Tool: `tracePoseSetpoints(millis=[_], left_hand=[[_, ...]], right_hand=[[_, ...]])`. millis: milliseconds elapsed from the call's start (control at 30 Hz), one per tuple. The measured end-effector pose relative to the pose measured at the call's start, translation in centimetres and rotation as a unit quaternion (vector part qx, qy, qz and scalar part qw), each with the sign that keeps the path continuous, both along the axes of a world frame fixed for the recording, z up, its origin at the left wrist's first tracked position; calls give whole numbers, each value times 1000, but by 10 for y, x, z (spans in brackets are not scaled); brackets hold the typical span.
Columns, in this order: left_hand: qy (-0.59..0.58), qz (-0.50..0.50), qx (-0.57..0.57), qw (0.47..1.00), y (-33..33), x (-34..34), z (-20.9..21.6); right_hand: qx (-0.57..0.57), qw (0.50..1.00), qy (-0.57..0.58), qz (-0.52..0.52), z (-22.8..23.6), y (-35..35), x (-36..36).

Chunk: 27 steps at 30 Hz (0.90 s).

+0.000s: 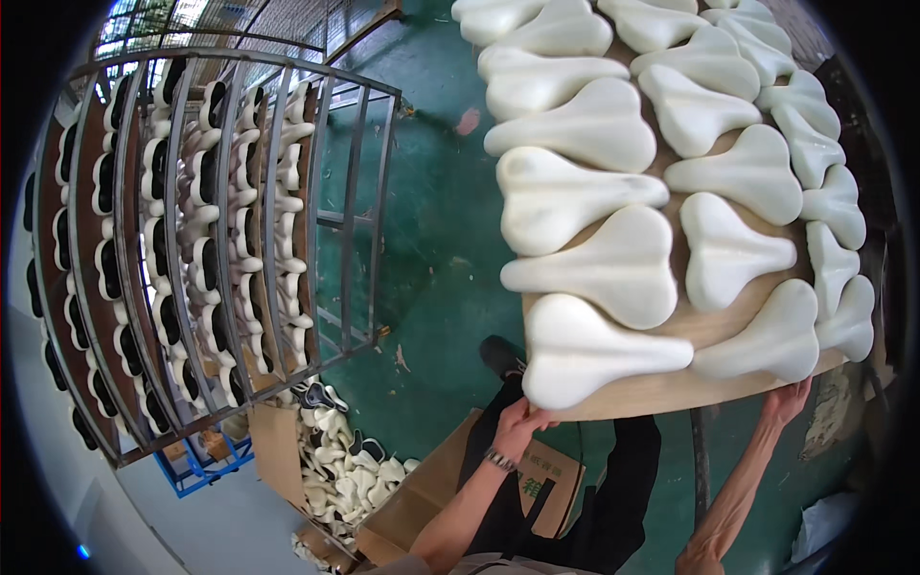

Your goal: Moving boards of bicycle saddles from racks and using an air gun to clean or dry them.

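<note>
A wooden board [621, 395] lies in front of me on the right, covered with rows of white foam bicycle saddles [589, 347]. At its near left corner, my left hand [518, 424] is closed round the edge, with a watch on that wrist. My right hand [788, 400] grips the same near edge farther right, its fingers partly hidden by the board. The saddles lie close together with noses pointing in alternating directions, and several overlap along the right side. What is beneath the board is mostly hidden.
A tall metal rack [369, 220] on the left holds several shelves of white saddles with black undersides. Below it, a cardboard box [278, 450] contains a heap of saddle pieces [355, 479]. A blue metal frame [196, 479] stands beside it on the floor.
</note>
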<state>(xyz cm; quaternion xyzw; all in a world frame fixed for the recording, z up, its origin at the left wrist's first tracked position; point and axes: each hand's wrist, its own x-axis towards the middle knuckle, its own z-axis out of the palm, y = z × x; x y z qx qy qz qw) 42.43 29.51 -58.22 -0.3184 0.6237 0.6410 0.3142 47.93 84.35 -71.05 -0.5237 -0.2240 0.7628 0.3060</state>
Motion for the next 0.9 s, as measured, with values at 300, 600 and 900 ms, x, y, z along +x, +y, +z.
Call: tracePoseSetpoints(millis=[300, 600, 900], left_hand=[[-5, 114, 12, 993, -125, 92, 24], [-14, 200, -76, 977, -284, 130, -14], [-4, 239, -67, 969, -439, 155, -62]], right_hand=[[-2, 985, 83, 148, 7, 12, 31], [-39, 955, 91, 279, -6, -138, 9], [-97, 895, 60, 431, 47, -263, -1]])
